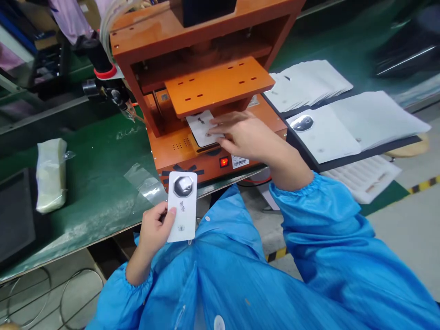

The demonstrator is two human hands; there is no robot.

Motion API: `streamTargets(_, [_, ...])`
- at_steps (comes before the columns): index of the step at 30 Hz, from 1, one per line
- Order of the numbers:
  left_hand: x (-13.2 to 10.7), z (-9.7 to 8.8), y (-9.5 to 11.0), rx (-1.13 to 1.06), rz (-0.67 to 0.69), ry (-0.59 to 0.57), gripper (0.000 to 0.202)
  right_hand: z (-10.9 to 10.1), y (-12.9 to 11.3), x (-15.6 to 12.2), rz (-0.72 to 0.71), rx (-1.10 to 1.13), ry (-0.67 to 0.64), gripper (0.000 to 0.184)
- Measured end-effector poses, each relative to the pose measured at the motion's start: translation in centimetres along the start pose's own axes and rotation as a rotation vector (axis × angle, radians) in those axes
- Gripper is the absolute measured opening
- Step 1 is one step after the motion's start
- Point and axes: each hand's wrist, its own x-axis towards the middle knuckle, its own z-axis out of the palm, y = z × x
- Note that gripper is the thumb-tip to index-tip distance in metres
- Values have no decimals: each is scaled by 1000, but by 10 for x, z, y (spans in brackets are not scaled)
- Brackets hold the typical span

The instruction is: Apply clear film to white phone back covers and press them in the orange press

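My left hand (154, 229) pinches a white phone-back panel (182, 220) by its left edge, between thumb and fingers. The panel is upright, with a dark octagonal camera area near its top and small dark printing below. My right hand (242, 133) has its fingers and thumb at the right side of a second white phone-back panel (201, 128). That panel lies on the low bed of an orange press (220, 87), its top end hidden beneath the raised plate. Some of my right fingertips rest over its printed face.
At right, white sheets (309, 85) lie fanned on dark trays, with another camera-marked panel (319, 137) on the nearer one. A bundle of clear plastic sleeves (51, 176) and a loose film (146, 183) lie on the green table (99, 197). The press's red switch (224, 162) glows.
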Motion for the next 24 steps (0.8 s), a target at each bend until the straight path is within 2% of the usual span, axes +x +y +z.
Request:
streamTargets(4, [11,7,7,342,482,16,31,15,-9,-2,73,24,83,36])
streamTargets(7, [24,17,3,475,643,22,27,19,-11,-20,94,62,134,41])
streamTargets(8, [27,20,0,515,653,31,27,19,-10,-31,130,70,200,41])
streamTargets(10, [33,25,-6,586,632,36,28,22,-7,-61,260,65,419,41])
streamTargets(12, [34,28,-12,627,595,25,29,30,-5,-93,396,9,650,40])
streamTargets(13, [34,29,-15,636,587,19,29,36,-4,-108,425,-31,718,39])
streamTargets(17, [30,30,-18,656,615,28,29,62,-4,-145,369,-193,719,40])
streamTargets(21, [28,31,-15,689,631,65,28,73,0,-152,365,-288,748,49])
streamTargets(24, [27,34,-11,717,608,100,31,73,6,-152,326,-299,714,53])
